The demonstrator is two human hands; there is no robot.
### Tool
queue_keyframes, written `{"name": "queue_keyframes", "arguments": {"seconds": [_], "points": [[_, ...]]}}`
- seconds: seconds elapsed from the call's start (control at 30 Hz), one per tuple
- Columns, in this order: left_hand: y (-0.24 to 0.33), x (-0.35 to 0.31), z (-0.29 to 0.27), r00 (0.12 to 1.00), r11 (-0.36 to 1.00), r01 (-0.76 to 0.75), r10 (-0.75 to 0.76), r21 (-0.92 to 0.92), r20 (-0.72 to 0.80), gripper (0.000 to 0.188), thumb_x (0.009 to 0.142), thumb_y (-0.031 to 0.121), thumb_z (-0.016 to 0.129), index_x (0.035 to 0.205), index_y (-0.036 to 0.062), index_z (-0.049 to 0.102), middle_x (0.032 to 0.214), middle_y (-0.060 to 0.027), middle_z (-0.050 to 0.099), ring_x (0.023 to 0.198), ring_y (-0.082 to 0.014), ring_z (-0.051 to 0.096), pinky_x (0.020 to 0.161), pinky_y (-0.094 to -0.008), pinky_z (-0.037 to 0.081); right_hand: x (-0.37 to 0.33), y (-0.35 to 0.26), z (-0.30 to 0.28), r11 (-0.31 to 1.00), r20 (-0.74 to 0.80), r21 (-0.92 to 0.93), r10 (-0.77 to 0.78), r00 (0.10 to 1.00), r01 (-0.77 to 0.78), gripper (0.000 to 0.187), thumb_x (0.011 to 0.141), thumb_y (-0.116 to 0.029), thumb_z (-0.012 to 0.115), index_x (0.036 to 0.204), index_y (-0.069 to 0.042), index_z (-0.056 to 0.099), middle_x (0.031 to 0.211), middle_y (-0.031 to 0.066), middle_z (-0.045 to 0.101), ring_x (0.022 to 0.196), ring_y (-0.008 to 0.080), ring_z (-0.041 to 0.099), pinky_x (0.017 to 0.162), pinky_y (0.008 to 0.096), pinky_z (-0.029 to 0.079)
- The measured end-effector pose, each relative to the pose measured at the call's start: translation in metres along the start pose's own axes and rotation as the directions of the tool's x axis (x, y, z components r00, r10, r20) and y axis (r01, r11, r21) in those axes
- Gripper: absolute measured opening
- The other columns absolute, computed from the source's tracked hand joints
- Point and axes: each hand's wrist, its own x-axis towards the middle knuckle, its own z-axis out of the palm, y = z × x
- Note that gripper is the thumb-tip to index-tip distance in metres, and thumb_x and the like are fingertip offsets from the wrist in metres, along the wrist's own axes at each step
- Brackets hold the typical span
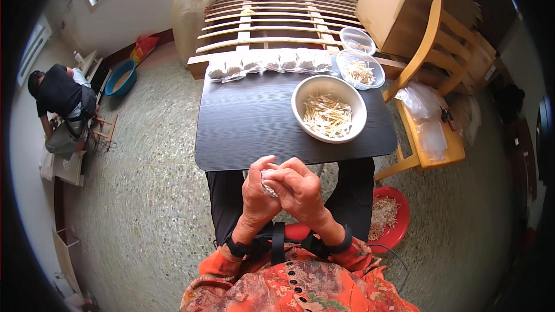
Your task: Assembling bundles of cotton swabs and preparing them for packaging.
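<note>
Close to my body, just off the table's front edge, both hands are together around a small bundle of cotton swabs (pixel 269 189). Its white tips show between the palms; the rest is covered by my fingers. My left hand (pixel 256 201) curls around it from the left. The right hand (pixel 302 189) is closed over it from the other side, fingers bent. Ahead on the dark table (pixel 248 121) stands a white bowl (pixel 299 117) with many loose cotton swabs (pixel 327 114). Clear packets of swabs (pixel 234 68) line the table's far edge.
Two clear plastic tubs (pixel 378 78) stand beyond the bowl. On the right, a wooden chair (pixel 428 40) holds plastic bags (pixel 419 101). A red basin (pixel 402 211) of swabs sits on the floor. Slatted bed frame (pixel 272 23) behind; another person (pixel 66 95) sits far left.
</note>
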Motion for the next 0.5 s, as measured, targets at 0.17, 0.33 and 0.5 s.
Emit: {"name": "queue_keyframes", "arguments": {"seconds": [0.17, 0.33, 0.5], "points": [[0.004, -0.005, 0.015, 1.0, 0.999, 0.026, -0.026, -0.045, 0.01, 0.047, 0.073, 0.01, 0.071, 0.112, 0.0032, 0.046, 0.091, -0.0112, 0.058, 0.08, -0.021, 0.06, 0.069, -0.0308, 0.048, -0.008, -0.001, -0.012, 0.987, -0.085, 0.094, 0.137, 0.987, -0.129, 0.013, 0.073, -0.001, 0.069, 0.085, -0.002, 0.065, 0.076, 0.008, 0.059, 0.067, 0.0186, 0.058, 0.06, 0.0273, 0.048], [0.0, -0.006, 0.025, 0.995, 0.995, -0.098, 0.099, 0.016, -0.016, 0.021, 0.07, 0.008, 0.07, 0.083, 0.0038, 0.054, 0.075, -0.0098, 0.059, 0.067, -0.0289, 0.06, 0.06, -0.0344, 0.048, -0.014, 0.005, -0.016, 0.995, -0.103, 0.068, 0.079, 0.992, -0.072, 0.014, 0.072, -0.001, 0.071, 0.085, -0.002, 0.065, 0.073, 0.0077, 0.057, 0.065, 0.0172, 0.056, 0.057, 0.0263, 0.046], [-0.003, -0.007, 0.033, 0.994, 0.99, -0.109, 0.108, 0.086, 0.02, 0.017, 0.072, 0.007, 0.067, 0.081, 0.0046, 0.053, 0.071, -0.0106, 0.058, 0.06, -0.0292, 0.059, 0.053, -0.0336, 0.048, -0.017, 0.009, -0.026, 0.997, -0.163, -0.062, 0.025, 0.986, -0.036, 0.019, 0.07, 0.0, 0.071, 0.088, -0.003, 0.065, 0.071, 0.0076, 0.055, 0.062, 0.0178, 0.055, 0.054, 0.027, 0.045]]}}
